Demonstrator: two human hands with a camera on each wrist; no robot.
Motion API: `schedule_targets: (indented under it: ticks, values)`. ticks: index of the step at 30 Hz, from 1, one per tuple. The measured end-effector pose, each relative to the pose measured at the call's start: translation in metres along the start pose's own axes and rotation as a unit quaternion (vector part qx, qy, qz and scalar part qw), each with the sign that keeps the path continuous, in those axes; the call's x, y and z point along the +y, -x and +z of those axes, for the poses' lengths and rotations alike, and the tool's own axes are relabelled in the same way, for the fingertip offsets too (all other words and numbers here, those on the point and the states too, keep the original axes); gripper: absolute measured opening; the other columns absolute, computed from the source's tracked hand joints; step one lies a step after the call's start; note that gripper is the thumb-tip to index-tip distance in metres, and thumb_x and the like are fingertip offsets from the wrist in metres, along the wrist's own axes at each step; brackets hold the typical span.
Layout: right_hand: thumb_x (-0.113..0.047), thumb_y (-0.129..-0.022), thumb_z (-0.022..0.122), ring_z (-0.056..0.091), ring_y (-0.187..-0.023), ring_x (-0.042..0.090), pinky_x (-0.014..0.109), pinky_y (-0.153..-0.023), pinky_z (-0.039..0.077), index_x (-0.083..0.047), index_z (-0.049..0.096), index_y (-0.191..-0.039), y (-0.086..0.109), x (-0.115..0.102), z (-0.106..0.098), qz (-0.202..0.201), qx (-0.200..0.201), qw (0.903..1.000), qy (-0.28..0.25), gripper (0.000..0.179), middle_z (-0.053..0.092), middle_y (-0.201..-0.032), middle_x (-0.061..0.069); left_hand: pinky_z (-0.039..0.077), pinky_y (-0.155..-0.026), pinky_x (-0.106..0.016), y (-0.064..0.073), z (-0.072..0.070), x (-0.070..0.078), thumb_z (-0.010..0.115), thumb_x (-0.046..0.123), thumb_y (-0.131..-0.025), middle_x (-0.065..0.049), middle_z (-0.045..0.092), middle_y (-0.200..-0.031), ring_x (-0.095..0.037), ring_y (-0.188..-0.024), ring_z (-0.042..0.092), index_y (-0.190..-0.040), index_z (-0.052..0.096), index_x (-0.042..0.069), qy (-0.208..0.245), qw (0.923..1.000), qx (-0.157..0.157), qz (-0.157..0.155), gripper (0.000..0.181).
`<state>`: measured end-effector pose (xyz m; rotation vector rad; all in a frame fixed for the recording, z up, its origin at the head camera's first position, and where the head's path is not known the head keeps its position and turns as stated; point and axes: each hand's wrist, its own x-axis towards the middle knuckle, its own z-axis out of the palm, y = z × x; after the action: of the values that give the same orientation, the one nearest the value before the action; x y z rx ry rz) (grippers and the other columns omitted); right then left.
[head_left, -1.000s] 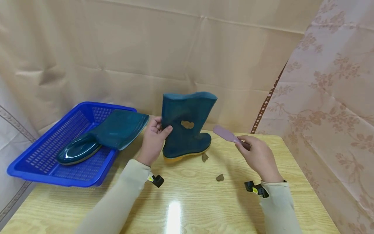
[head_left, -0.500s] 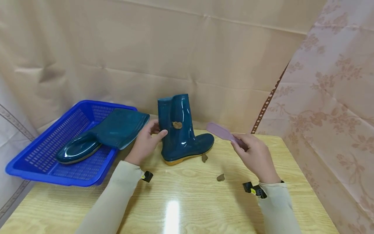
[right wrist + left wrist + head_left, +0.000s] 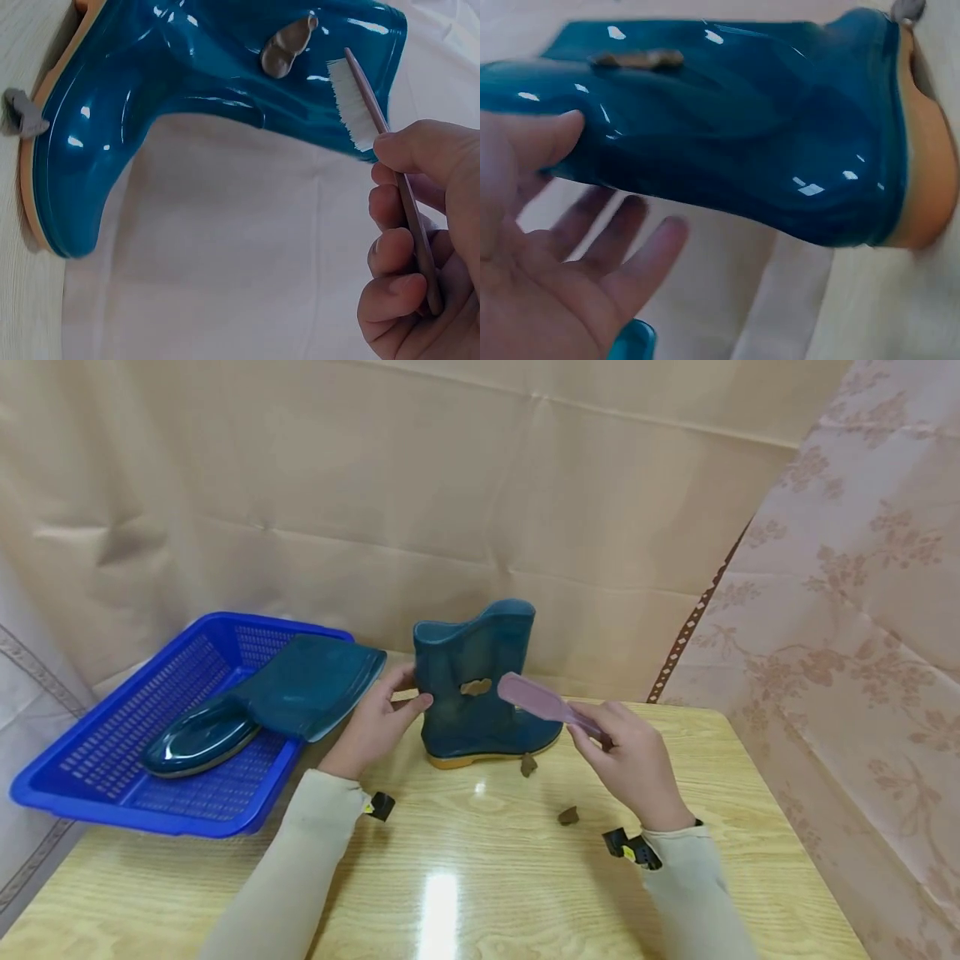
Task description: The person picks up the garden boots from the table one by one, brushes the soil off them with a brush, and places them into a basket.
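Observation:
A dark teal rubber boot with a tan sole stands upright on the table, toe to the right. On its shaft sits a brown, mud-like lump. My left hand pinches the back edge of the shaft, thumb on the near face, and its other fingers spread loose in the left wrist view. In my right hand is a small mauve brush, gripped by the handle. Its white bristles face the shaft, close beside the lump in the right wrist view.
To the left is a blue perforated basket, where a second teal boot lies with its shaft over the rim. Two brown bits lie on the wooden table, one by the sole, another nearer the front.
The boot has turned one way and back under my left hand, its shaft opening shifting. My right hand has carried the brush left, from beside the boot to in front of its shaft.

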<state>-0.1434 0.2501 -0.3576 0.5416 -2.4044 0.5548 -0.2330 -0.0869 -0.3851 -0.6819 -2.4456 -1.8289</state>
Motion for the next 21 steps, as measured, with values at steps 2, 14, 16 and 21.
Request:
schedule_targets:
  ticks: [2,14,16,21]
  values:
    - [-0.010,-0.090,0.080,0.042,-0.062,0.008,0.024,-0.051,0.035,-0.011,0.077,-0.119,-0.002,-0.003,0.003,-0.002,-0.001,1.0000,-0.002,0.029,0.059,-0.079,-0.005,0.049,-0.106,-0.053,0.001,0.000,0.004,0.067,0.019,-0.102,-0.012,0.059,-0.139,-0.031,-0.128,0.056,-0.152,0.047,0.013,0.002,1.0000,-0.005,-0.005,0.054]
    - [-0.006,-0.089,0.081,0.040,-0.060,0.006,0.023,-0.049,0.034,-0.011,0.078,-0.118,-0.005,-0.014,0.006,-0.020,0.019,0.9995,-0.015,0.030,0.058,-0.077,-0.004,0.050,-0.106,-0.053,0.003,0.013,0.008,0.061,0.013,-0.105,-0.015,0.062,-0.138,-0.033,-0.126,0.061,-0.145,0.051,0.009,0.045,0.9986,-0.023,0.015,0.041]
    - [-0.007,-0.089,0.081,0.041,-0.060,0.006,0.023,-0.049,0.034,-0.011,0.078,-0.118,-0.005,-0.015,0.006,-0.020,0.019,0.9994,-0.019,0.030,0.058,-0.078,-0.004,0.050,-0.106,-0.053,0.003,0.011,0.009,0.063,0.020,-0.104,-0.013,0.062,-0.138,-0.033,-0.126,0.060,-0.147,0.049,0.012,0.014,0.9999,-0.003,-0.002,0.046]
    - [-0.010,-0.090,0.081,0.044,-0.063,0.007,0.023,-0.051,0.037,-0.011,0.077,-0.120,-0.007,-0.020,0.009,-0.020,0.014,0.9993,-0.027,0.030,0.061,-0.081,-0.004,0.050,-0.099,-0.053,0.006,0.003,0.017,0.068,0.029,-0.102,-0.009,0.060,-0.134,-0.031,-0.120,0.057,-0.146,0.051,0.015,-0.062,0.9976,0.021,-0.023,0.050]
